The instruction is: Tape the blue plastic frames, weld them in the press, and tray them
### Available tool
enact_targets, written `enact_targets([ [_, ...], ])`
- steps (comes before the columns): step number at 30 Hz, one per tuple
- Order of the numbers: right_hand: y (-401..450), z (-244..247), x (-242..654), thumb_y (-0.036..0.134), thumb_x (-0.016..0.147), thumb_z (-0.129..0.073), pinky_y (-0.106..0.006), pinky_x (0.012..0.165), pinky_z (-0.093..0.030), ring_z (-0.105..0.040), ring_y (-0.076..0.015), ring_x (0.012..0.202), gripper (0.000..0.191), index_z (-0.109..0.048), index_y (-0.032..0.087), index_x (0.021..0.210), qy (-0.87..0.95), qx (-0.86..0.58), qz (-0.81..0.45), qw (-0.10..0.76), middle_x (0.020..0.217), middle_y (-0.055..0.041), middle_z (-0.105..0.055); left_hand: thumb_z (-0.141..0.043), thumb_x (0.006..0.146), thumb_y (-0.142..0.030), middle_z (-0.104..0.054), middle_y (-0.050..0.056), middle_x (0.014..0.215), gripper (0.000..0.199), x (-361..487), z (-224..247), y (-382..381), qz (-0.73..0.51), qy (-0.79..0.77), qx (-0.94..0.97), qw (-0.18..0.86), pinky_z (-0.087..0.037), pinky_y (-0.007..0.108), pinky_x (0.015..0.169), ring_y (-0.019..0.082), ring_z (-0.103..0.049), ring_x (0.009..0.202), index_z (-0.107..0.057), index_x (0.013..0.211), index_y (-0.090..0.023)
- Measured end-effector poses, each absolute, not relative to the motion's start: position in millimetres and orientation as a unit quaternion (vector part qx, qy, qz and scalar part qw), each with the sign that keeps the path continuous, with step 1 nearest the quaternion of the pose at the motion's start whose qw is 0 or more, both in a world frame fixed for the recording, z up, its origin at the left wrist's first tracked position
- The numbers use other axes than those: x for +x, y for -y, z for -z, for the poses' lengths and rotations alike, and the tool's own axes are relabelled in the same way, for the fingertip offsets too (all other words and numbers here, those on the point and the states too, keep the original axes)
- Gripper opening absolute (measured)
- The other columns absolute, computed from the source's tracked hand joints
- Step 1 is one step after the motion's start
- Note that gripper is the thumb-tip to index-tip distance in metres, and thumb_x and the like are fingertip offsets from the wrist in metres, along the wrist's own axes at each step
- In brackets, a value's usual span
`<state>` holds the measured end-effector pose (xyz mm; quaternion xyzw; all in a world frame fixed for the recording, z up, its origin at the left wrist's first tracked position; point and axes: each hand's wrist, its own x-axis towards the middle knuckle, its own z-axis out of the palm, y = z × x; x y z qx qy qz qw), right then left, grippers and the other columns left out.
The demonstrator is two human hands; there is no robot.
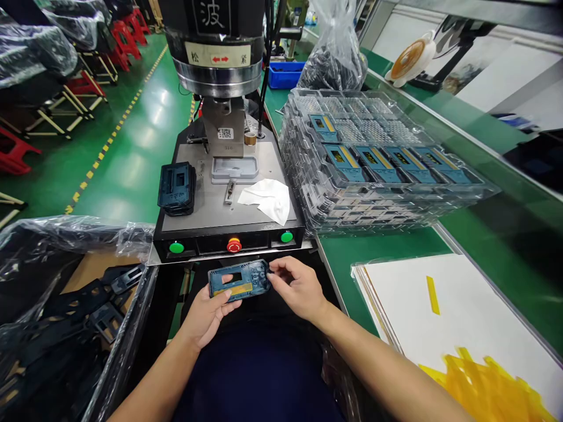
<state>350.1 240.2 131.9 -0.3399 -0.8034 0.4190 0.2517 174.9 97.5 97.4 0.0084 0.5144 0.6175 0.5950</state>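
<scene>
A dark blue plastic housing (258,272) is held in front of my body, its inner side facing up, with a rectangular window and a yellow strip (237,290) lying along its near edge. My left hand (210,313) is closed around the housing's left end, the thumb over the end of the strip. At the right end, my right hand (299,287) has thumb and index finger pinched at the housing's edge. Whether a small piece is also between those fingertips is hidden.
Ahead stands a press (224,129) with green buttons, a red stop button, a grey fixture (235,170), stacked housings (176,187) and a white cloth (268,199). Right are clear trays (303,199) and yellow strips (488,387) on white sheets (396,287). A plastic-lined box (145,287) sits left.
</scene>
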Motion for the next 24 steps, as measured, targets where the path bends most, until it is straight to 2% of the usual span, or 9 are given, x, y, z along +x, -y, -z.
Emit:
enact_targets([
  [1,-241,-135,352,0.028,0.08,-0.061,-0.038,0.085,-0.051,-0.062,-0.0223,0.094,0.028,-0.062,0.022,0.107,0.838,-0.297,-0.385,0.247,0.103,-0.008,-0.066,-0.074,0.073,-0.019,-0.07,0.009,0.105,0.041,175,-97,-97,-0.616,-0.513,0.007,0.597,-0.052,0.038,0.086,0.024,-0.065,0.101,-0.06,0.111,-0.017],
  [3,-240,-138,354,0.027,0.075,-0.066,-0.047,0.102,-0.041,-0.049,-0.0287,0.121,0.055,-0.051,0.021,0.128,0.897,-0.211,-0.325,0.213,0.129,-0.0132,-0.054,-0.074,0.073,-0.018,-0.07,0.009,0.106,0.04,175,-98,-98,-0.614,-0.507,0.006,0.605,-0.053,0.038,0.085,0.024,-0.066,0.1,-0.059,0.111,-0.017],
  [5,-239,-139,352,0.025,0.071,-0.071,-0.052,0.109,-0.032,-0.033,-0.0323,0.134,0.075,-0.04,0.019,0.139,0.932,-0.159,-0.283,0.162,0.143,-0.0161,-0.04,-0.073,0.074,-0.017,-0.07,0.009,0.107,0.04,176,-100,-98,-0.614,-0.501,0.006,0.61,-0.053,0.037,0.084,0.023,-0.066,0.099,-0.059,0.111,-0.017],
  [6,-238,-139,350,0.022,0.069,-0.071,-0.052,0.11,-0.03,-0.03,-0.0327,0.136,0.079,-0.037,0.017,0.14,0.941,-0.147,-0.269,0.14,0.144,-0.0169,-0.037,-0.073,0.074,-0.017,-0.07,0.009,0.106,0.04,176,-101,-98,-0.614,-0.499,0.006,0.612,-0.053,0.037,0.084,0.023,-0.066,0.099,-0.058,0.111,-0.016],
  [10,-245,-144,337,0.017,0.067,-0.07,-0.045,0.106,-0.037,-0.043,-0.0295,0.126,0.076,-0.041,0.015,0.136,0.954,-0.134,-0.253,0.093,0.137,-0.0167,-0.046,-0.071,0.077,-0.021,-0.07,0.01,0.107,0.044,173,-106,-97,-0.616,-0.492,0.005,0.616,-0.052,0.037,0.084,0.024,-0.066,0.099,-0.056,0.118,-0.018],
  [15,-282,-168,313,0.022,0.066,-0.073,-0.04,0.104,-0.04,-0.047,-0.0271,0.123,0.074,-0.045,0.018,0.134,0.954,-0.153,-0.242,0.089,0.134,-0.0138,-0.048,-0.052,0.089,-0.042,-0.064,0.015,0.121,0.041,160,-108,-90,-0.658,-0.424,-0.011,0.623,-0.047,0.041,0.091,0.028,-0.063,0.108,-0.053,0.121,-0.018],
  [20,-348,-191,266,0.027,0.065,-0.077,-0.037,0.105,-0.038,-0.049,-0.0254,0.121,0.074,-0.047,0.015,0.132,0.943,-0.219,-0.223,0.111,0.131,-0.0133,-0.052,-0.051,0.089,-0.041,-0.062,0.016,0.125,0.043,150,-105,-79,-0.662,-0.443,-0.02,0.604,-0.047,0.04,0.091,0.025,-0.064,0.103,-0.052,0.123,-0.016],
  [24,-402,-200,223,0.033,0.064,-0.079,-0.034,0.098,-0.042,-0.055,-0.0246,0.112,0.071,-0.051,0.018,0.128,0.922,-0.317,-0.21,0.066,0.125,-0.0104,-0.058,-0.055,0.087,-0.041,-0.063,0.016,0.123,0.043,148,-99,-70,-0.664,-0.458,-0.036,0.59,-0.048,0.039,0.089,0.024,-0.065,0.099,-0.053,0.122,-0.016],
])
